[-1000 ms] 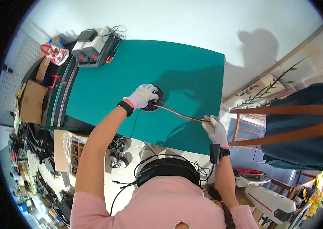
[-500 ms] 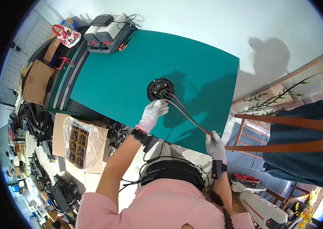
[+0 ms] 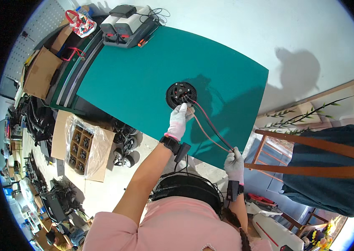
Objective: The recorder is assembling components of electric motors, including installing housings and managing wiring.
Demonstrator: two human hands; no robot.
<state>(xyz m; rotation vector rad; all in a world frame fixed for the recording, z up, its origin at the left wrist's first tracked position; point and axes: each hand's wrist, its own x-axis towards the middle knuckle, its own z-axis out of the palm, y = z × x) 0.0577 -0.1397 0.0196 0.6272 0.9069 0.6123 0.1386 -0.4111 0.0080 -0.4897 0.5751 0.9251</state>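
A round black motor-like part [image 3: 181, 90] with a ridged rim lies on the green table mat [image 3: 143, 67]. Red, black and copper-coloured wires [image 3: 206, 120] run from its face toward the lower right. My left hand [image 3: 178, 121], in a white glove, is at the part's near edge, its fingers closed around the wires close to where they leave it. The grip itself is partly hidden by the fingers. My right hand [image 3: 234, 166], also gloved, pinches the far ends of the wires over the table's near right edge, keeping them fairly taut.
A grey-and-white device [image 3: 127, 25] with cables stands at the back left, an orange-handled tool [image 3: 143, 41] beside it. Left of me, a divided carton [image 3: 81, 150] sits on the floor near several black round parts [image 3: 124, 146]. A chair [image 3: 264, 150] with dark cloth stands right.
My left hand has shifted its hold on the wires, its fingers now raised closer to the round part. My right hand still has the wire ends. The whole view has tilted slightly.
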